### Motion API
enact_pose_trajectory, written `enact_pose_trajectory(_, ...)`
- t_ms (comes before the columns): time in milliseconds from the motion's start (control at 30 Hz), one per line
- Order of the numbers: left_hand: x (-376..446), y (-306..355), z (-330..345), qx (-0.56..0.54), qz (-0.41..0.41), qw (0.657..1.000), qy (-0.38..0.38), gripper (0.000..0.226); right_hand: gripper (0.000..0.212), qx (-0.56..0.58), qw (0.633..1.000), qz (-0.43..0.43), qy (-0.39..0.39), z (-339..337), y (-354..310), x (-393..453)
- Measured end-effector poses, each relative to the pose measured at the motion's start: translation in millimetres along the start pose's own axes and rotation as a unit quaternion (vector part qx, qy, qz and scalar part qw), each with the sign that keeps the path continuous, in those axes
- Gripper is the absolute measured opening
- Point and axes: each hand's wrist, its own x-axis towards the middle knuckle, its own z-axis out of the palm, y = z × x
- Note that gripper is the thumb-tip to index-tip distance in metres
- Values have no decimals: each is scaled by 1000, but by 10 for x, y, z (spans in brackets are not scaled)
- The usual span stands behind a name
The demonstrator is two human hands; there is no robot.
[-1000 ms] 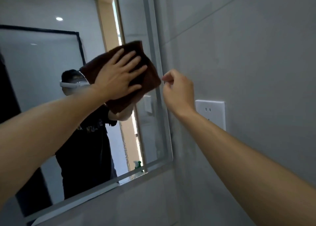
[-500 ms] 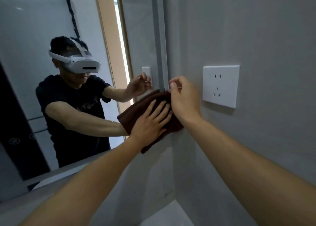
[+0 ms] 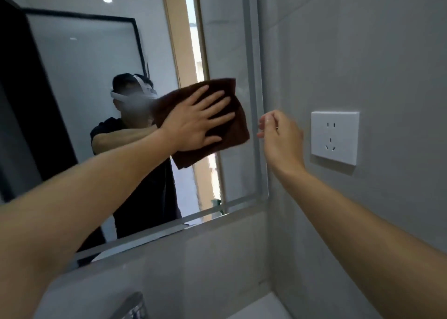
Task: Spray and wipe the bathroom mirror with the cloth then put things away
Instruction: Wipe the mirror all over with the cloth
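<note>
The left hand (image 3: 197,123) lies flat on a folded brown cloth (image 3: 229,130), its fingers (image 3: 219,96) spread wide and pressing the cloth against the mirror (image 3: 79,81). The cloth sits near the mirror's right edge, about midway up the glass, with one corner hanging down below the palm and its right side close to the mirror's frosted border strip (image 3: 254,101). The right hand (image 3: 281,135) hovers just right of that edge, over the grey tiled wall (image 3: 362,40), apart from the cloth; its fingers are curled loosely inward with the thumb near the forefinger, and nothing can be seen between them. Further right of the mirror, a white wall socket (image 3: 335,137) is set into the tile, close to the right hand but not touched by it. In the mirror, left of the cloth, the reflection shows the person in a dark shirt wearing a white headset, partly hidden by the cloth and blurred. Below the mirror's lower edge, a metal tap (image 3: 131,304) and a pale patch of the surface (image 3: 261,306) show at the bottom.
</note>
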Motion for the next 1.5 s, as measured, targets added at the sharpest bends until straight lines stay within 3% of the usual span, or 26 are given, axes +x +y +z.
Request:
enact_pose_trajectory(133, 175, -688, -206, 34, -178, 983, 36, 68, 30, 26, 1000, 10, -4, 136, -32, 8)
enact_pose_trajectory(300, 154, -208, -89, 12, -279, 958, 61, 70, 18, 39, 999, 29, -7, 360, 81, -47)
enact_pose_trajectory(400, -46, 437, 82, -39, -259, 963, 57, 72, 16, 22, 999, 35, 3, 487, 222, -136)
enact_pose_trajectory(600, -885, 1722, 444, -89, -63, 993, -37, 70, 16, -5, 997, 70, 17, 591, 493, -371)
enact_pose_trajectory(733, -1257, 1626, 439, -68, 33, 995, -68, 71, 17, -20, 998, 66, 9, 546, 473, -450)
enact_pose_trajectory(867, -1362, 915, 264, -37, 61, 996, -48, 69, 16, -9, 998, 58, 15, 484, 296, -406)
enact_pose_trajectory(1000, -1256, -260, -67, -1, 4, 1000, -23, 68, 17, -17, 999, 37, 33, 480, 114, -266)
enact_pose_trajectory(1167, -982, -1106, -386, 37, -206, 978, 13, 69, 18, -19, 999, 10, 23, 600, -38, -230)
enact_pose_trajectory(1267, -866, -889, -340, 32, -297, 954, 34, 68, 18, -15, 1000, 0, 4, 713, -104, -281)
enact_pose_trajectory(1367, -887, -386, -166, 4, -337, 940, 47, 71, 17, -16, 1000, -10, -1, 834, -137, -344)
enact_pose_trajectory(1500, -1220, 598, 181, -55, -242, 968, 39, 72, 13, -5, 999, -25, 25, 985, -137, -454)
